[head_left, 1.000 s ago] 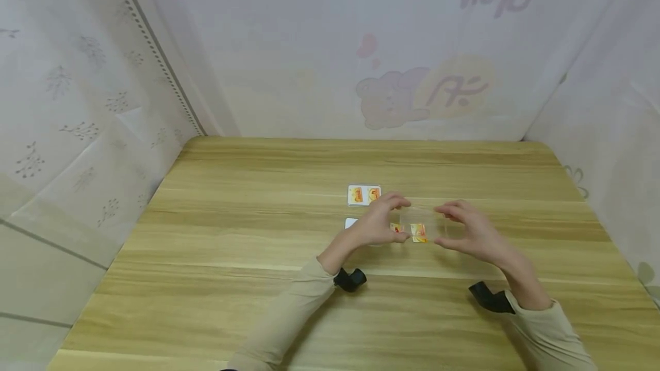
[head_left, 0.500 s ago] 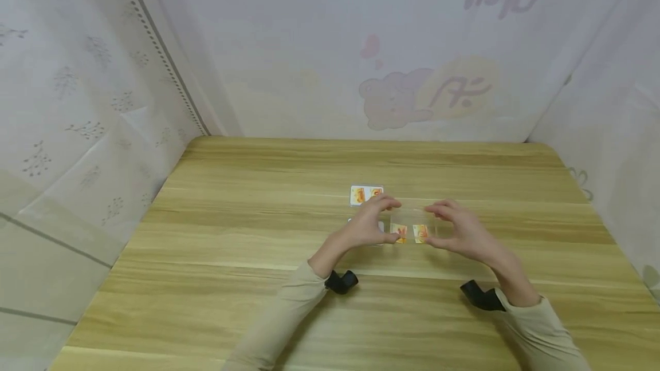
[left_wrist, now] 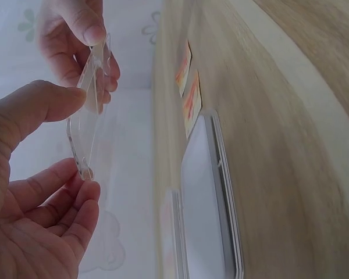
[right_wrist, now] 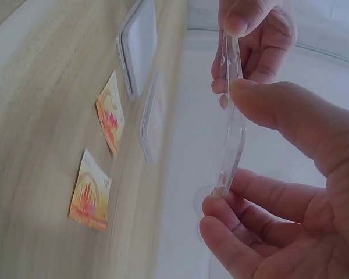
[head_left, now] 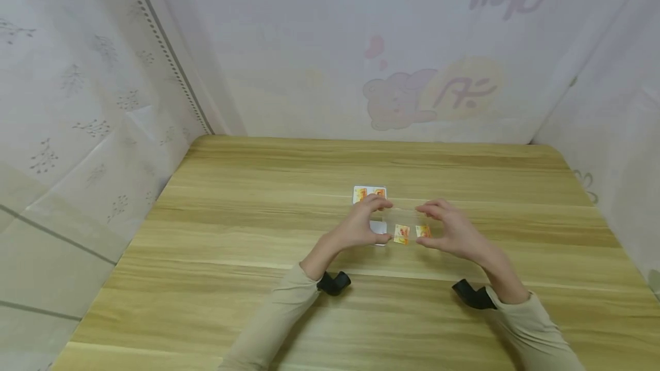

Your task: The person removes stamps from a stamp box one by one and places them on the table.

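Between both hands a clear, thin rectangular plastic cover [left_wrist: 88, 125] is held up above the table. My left hand [head_left: 358, 227] pinches one end, its thumb on the near edge and fingers on the far edge. The other end is pinched likewise by my right hand [head_left: 455, 232]. Below lie two small orange-yellow postage stamps with perforated edges, the left stamp [right_wrist: 110, 115] and the right stamp [right_wrist: 90, 195], apart from each other. A flat white case [left_wrist: 203, 203] lies beside the left stamp, partly covered by my left hand in the head view.
Farther back on the wooden table [head_left: 258, 233] lies a flat case with two orange stamps [head_left: 369, 193] in it, partly behind my left hand. A printed curtain [head_left: 289, 62] rises behind the table. Black wrist mounts [head_left: 334, 283] sit below both hands.
Both hands have shifted left with the clear cover, relative to the stamps. The left stamp, partly hidden before, now shows fully. The head view has turned slightly.
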`<control>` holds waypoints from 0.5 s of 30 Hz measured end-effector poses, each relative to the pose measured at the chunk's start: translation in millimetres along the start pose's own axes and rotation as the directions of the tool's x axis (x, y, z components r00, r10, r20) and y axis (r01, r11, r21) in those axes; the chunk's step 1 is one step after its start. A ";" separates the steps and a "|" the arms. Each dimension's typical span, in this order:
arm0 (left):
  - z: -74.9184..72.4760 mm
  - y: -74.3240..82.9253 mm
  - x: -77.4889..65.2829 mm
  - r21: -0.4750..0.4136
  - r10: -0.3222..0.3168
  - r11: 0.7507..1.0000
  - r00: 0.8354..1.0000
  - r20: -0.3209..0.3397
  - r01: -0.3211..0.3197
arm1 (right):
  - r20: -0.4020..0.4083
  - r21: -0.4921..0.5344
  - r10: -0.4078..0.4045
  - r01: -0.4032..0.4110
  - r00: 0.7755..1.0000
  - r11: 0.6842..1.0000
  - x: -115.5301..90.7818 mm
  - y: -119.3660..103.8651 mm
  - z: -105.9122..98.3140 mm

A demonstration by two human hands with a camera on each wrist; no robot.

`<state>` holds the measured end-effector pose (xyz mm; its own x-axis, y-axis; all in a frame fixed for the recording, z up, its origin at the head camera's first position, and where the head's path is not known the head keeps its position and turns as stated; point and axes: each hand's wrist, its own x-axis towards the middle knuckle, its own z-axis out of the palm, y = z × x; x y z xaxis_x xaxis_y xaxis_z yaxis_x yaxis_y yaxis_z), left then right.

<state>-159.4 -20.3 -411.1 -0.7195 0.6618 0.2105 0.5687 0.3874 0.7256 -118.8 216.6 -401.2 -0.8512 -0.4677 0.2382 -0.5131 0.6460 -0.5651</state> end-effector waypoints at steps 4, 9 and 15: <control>-1.8 -2.1 -3.1 0.024 -0.002 1.000 1.000 -0.019 0.002 | 0.014 0.001 0.019 -0.019 1.000 1.000 3.4 -2.4 2.9; -5.1 -4.3 -7.0 0.040 -0.010 0.999 0.999 -0.034 0.011 | 0.013 -0.009 0.019 -0.019 1.000 1.000 7.4 -4.9 6.7; -9.8 -6.4 -11.5 0.013 0.000 1.000 0.999 -0.044 0.001 | 0.007 -0.024 0.002 -0.002 1.000 1.000 12.1 -8.4 10.4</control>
<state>-158.7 -36.7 -411.7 -0.7364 0.6328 0.2393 0.5735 0.3961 0.7171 -123.6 199.3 -401.8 -0.8515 -0.4706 0.2314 -0.5140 0.6612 -0.5464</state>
